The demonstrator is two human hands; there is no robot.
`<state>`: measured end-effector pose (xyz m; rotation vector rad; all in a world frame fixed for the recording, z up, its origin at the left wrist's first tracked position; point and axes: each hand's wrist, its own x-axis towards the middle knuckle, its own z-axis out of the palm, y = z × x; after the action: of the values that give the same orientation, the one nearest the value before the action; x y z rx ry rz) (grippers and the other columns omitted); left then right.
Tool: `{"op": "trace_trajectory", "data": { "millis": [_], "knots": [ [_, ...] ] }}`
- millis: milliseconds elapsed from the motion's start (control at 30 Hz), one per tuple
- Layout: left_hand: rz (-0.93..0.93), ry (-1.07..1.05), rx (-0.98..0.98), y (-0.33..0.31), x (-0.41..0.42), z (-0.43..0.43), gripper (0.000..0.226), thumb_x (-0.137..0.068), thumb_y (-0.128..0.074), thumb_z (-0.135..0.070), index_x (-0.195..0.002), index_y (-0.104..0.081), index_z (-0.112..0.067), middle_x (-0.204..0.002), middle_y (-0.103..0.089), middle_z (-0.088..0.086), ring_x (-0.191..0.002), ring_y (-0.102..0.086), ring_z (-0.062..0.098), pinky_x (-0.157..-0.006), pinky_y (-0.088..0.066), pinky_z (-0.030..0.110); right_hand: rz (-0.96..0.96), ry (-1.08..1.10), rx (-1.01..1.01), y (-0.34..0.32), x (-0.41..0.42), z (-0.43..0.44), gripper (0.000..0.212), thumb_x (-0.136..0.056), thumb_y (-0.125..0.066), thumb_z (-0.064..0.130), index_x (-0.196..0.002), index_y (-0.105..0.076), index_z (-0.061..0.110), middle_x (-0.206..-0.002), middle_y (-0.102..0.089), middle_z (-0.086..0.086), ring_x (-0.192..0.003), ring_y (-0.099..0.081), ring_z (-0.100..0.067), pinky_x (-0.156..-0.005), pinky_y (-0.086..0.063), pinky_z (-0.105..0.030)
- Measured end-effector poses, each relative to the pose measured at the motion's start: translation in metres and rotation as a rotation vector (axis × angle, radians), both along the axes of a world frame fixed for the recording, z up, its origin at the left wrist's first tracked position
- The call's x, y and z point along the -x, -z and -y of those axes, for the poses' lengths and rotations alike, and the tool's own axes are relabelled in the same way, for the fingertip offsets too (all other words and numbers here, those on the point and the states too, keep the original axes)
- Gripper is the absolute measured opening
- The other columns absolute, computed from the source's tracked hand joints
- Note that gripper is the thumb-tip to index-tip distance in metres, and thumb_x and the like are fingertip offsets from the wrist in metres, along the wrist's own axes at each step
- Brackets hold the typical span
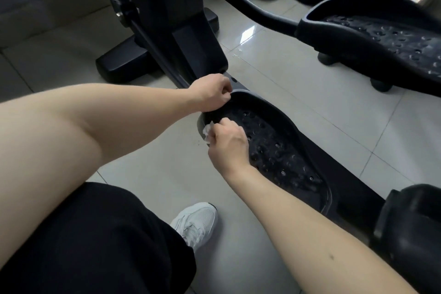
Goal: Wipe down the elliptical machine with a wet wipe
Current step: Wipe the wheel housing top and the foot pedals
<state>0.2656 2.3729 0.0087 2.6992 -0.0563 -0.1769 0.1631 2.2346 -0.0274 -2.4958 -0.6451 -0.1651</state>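
The black elliptical machine stands on the tiled floor, and its near foot pedal lies in the middle of the head view. My left hand grips the raised front rim of that pedal, fingers curled over the edge. Just below it, my right hand holds a crumpled white wet wipe against the inner left wall of the pedal. Only a small bunch of the wipe shows past my fingers. The far pedal sits raised at the upper right.
Glossy grey floor tiles surround the machine, with a bright reflection between the pedals. My knee in black trousers and a white sneaker fill the lower left. The machine's rear housing sits at the right edge.
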Motion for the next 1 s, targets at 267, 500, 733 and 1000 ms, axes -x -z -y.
{"op": "trace_trajectory", "data": {
  "millis": [267, 500, 733, 1000],
  "knots": [
    [-0.036, 0.401, 0.039, -0.004, 0.037, 0.016, 0.029, -0.078, -0.054, -0.032, -0.094, -0.075, -0.021, -0.097, -0.068, -0.01, -0.087, -0.062, 0.015, -0.081, -0.055, 0.037, 0.042, 0.098, -0.09, 0.023, 0.053, 0.085, 0.021, -0.088, -0.075, 0.006, -0.072, -0.066, 0.017, -0.073, -0.059, 0.003, -0.068, -0.056, -0.025, -0.066, -0.046, -0.043],
    [-0.028, 0.549, -0.029, 0.004, 0.045, 0.01, 0.025, -0.077, -0.048, -0.036, -0.078, -0.067, -0.02, -0.083, -0.062, -0.007, -0.075, -0.058, 0.02, -0.069, -0.053, 0.038, 0.038, 0.149, -0.127, 0.012, 0.051, 0.076, 0.033, -0.081, -0.075, 0.0, -0.063, -0.054, 0.019, -0.067, -0.053, 0.004, -0.065, -0.051, -0.026, -0.061, -0.042, -0.04],
    [-0.008, 0.664, -0.002, 0.005, 0.043, 0.039, 0.024, -0.078, -0.049, -0.032, -0.076, -0.067, -0.017, -0.078, -0.063, -0.005, -0.072, -0.057, 0.021, -0.067, -0.052, 0.04, -0.003, 0.184, -0.176, 0.015, 0.057, 0.066, 0.026, -0.089, -0.066, 0.012, -0.065, -0.056, 0.013, -0.07, -0.052, -0.002, -0.068, -0.05, -0.028, -0.064, -0.041, -0.043],
    [-0.052, 0.836, -0.024, 0.007, 0.058, 0.067, 0.021, -0.078, -0.05, -0.034, -0.077, -0.066, -0.022, -0.085, -0.064, -0.009, -0.077, -0.057, 0.015, -0.071, -0.053, 0.037, -0.033, 0.238, -0.001, 0.052, 0.098, 0.166, 0.02, -0.08, -0.065, 0.005, -0.066, -0.056, 0.014, -0.069, -0.051, 0.005, -0.068, -0.05, -0.024, -0.064, -0.046, -0.044]
  ]
}}
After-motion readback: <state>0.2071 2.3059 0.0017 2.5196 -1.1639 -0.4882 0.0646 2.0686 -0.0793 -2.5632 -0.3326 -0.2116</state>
